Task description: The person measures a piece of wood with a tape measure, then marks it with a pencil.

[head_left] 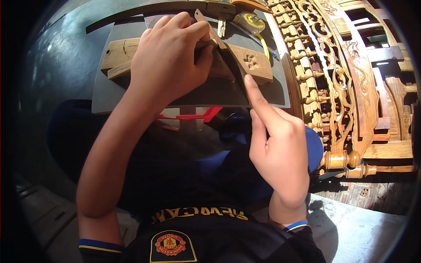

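Observation:
My right hand is closed round the lower end of a long, thin metal blade, which looks like a hand saw; its handle is hidden in the palm. The index finger lies stretched along the blade, and a small hole shows near the far tip. My left hand is curled beside the blade, its fingers and thumb closed on a small piece of wood, mostly hidden. Under both, a wooden block with a rough, chipped hollow lies across a grey board.
Beyond the block lie a yellow tape measure and a pen. Carved, turned wooden furniture parts stand close on the right. A red object shows below the board's near edge. A dark curved strip crosses the far side.

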Demonstrator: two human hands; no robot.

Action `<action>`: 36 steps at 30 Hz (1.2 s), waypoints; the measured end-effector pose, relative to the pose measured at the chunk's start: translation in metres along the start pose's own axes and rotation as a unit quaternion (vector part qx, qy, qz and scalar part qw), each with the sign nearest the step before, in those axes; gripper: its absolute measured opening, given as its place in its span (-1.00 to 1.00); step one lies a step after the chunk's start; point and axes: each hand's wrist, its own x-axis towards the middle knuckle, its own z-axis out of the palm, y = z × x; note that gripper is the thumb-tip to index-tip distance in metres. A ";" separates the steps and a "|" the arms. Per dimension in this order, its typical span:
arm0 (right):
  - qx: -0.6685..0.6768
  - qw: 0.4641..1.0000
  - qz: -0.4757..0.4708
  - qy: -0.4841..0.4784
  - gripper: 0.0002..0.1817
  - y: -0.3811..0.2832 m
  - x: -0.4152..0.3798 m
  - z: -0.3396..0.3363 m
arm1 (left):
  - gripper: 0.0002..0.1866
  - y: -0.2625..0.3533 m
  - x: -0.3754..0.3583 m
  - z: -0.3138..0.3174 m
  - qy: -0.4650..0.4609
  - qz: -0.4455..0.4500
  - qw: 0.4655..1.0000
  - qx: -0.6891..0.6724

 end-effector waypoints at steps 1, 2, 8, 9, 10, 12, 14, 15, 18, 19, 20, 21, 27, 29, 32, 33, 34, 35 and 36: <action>-0.018 1.000 0.005 -0.009 -0.39 0.004 0.018 0.011 | -0.84 -0.001 0.002 -0.001 -0.002 -0.001 1.000 -0.007; -0.023 1.000 0.003 -0.010 -0.40 0.004 0.022 0.012 | -0.83 0.000 0.002 -0.001 -0.007 -0.007 1.000 0.001; 0.047 0.998 0.036 0.030 -0.40 0.023 0.006 -0.007 | -0.82 -0.001 0.002 -0.002 -0.002 0.002 1.000 -0.008; 0.062 0.996 0.060 0.035 -0.39 0.025 0.008 -0.016 | -0.82 0.000 0.002 -0.004 -0.005 0.007 1.000 -0.011; 0.059 0.997 0.035 0.036 -0.33 0.034 0.011 -0.021 | -0.83 0.001 0.000 -0.008 -0.008 0.013 1.000 -0.013; 0.069 0.997 0.023 0.037 -0.29 0.035 0.019 -0.029 | -0.83 0.007 -0.002 -0.024 -0.025 0.011 0.999 -0.040; 0.053 0.998 0.008 0.009 -0.20 0.038 0.026 -0.036 | -0.81 0.016 -0.003 -0.041 -0.026 -0.017 0.990 -0.140; 0.048 0.999 0.009 -0.025 -0.18 0.042 0.031 -0.041 | -0.80 0.019 -0.002 -0.051 -0.025 -0.029 0.982 -0.187; -0.048 0.994 -0.039 -0.091 -0.15 0.061 0.052 -0.058 | -0.75 0.025 0.004 -0.077 -0.010 0.038 0.971 -0.236; -0.053 0.991 -0.069 -0.098 -0.18 0.071 0.061 -0.061 | -0.73 0.028 0.003 -0.082 -0.010 0.030 0.961 -0.276; -0.064 0.990 -0.092 -0.089 -0.24 0.084 0.069 -0.060 | -0.72 0.030 0.003 -0.083 -0.007 0.026 0.951 -0.309; -0.078 0.987 -0.113 -0.081 -0.29 0.094 0.076 -0.057 | -0.70 0.030 0.002 -0.081 -0.006 0.021 0.939 -0.344; -0.064 0.980 -0.177 0.059 -0.72 0.120 0.112 -0.026 | -0.58 0.034 -0.009 -0.079 -0.011 -0.009 0.894 -0.448; -0.061 0.972 -0.195 0.115 -0.76 0.115 0.114 -0.022 | -0.59 0.036 -0.008 -0.083 -0.019 0.004 0.895 -0.446; 0.015 0.965 -0.224 0.136 -0.85 0.105 0.107 -0.022 | -0.59 0.041 -0.009 -0.088 -0.026 -0.017 0.870 -0.493; 0.026 0.960 -0.239 0.140 -0.85 0.097 0.102 -0.022 | -0.58 0.043 -0.011 -0.091 -0.030 -0.032 0.857 -0.513; 0.031 0.955 -0.256 0.148 -0.79 0.082 0.094 -0.024 | -0.58 0.044 -0.012 -0.094 -0.041 -0.048 0.846 -0.529; 0.006 0.945 -0.282 0.165 -0.68 0.070 0.087 -0.025 | -0.59 0.044 -0.012 -0.096 -0.042 -0.032 0.851 -0.523; -0.004 0.934 -0.319 0.160 -0.61 0.059 0.078 -0.029 | -0.59 0.043 -0.012 -0.096 -0.044 -0.018 0.854 -0.518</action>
